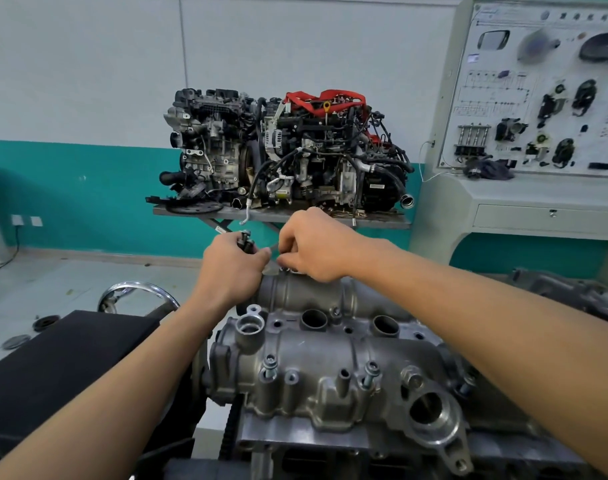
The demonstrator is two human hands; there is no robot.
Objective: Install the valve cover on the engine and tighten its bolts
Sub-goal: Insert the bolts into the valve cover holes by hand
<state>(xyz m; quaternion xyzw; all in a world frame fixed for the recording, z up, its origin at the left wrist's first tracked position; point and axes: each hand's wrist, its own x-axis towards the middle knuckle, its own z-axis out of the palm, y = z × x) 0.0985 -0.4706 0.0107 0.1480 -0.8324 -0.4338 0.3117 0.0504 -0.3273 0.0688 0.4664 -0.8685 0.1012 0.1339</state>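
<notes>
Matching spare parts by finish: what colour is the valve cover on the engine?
The valve cover is bare silver-grey metal, seen best in the head view.

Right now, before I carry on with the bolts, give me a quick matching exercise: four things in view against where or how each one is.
Things: 1 left hand; 2 right hand; 3 two near-side bolts; 4 red strap.
States: A draped over an engine on the far table; B holds dark bolts; C fingertips at the valve cover's far edge; D stand raised, not seated.
Pairs: 1-B; 2-C; 3-D; 4-A.
</notes>
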